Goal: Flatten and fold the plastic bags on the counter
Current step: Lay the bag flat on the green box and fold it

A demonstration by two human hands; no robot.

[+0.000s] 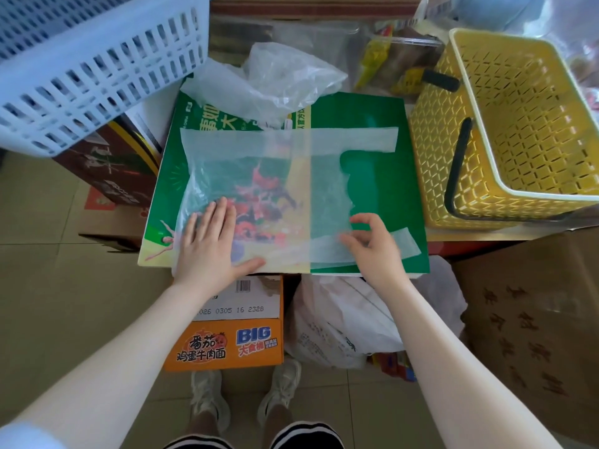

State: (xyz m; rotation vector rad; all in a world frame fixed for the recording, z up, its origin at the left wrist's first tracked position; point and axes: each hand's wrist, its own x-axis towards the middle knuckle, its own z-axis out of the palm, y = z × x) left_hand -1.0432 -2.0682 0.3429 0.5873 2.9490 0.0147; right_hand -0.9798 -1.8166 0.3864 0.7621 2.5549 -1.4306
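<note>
A translucent white plastic bag [259,176] lies spread flat on a green printed box top [382,196], its two handle strips pointing right. My left hand [210,244] presses flat on the bag's near left corner, fingers straight. My right hand [372,244] has curled fingers pinching the near handle strip [402,246]. A second, crumpled clear bag [275,79] sits at the far edge of the box.
A yellow basket [505,131] with black handles stands at the right, a white lattice basket [90,69] at the upper left. Cardboard boxes surround the surface; an orange noodle box [227,345] and a white filled bag [340,322] sit below, near my feet.
</note>
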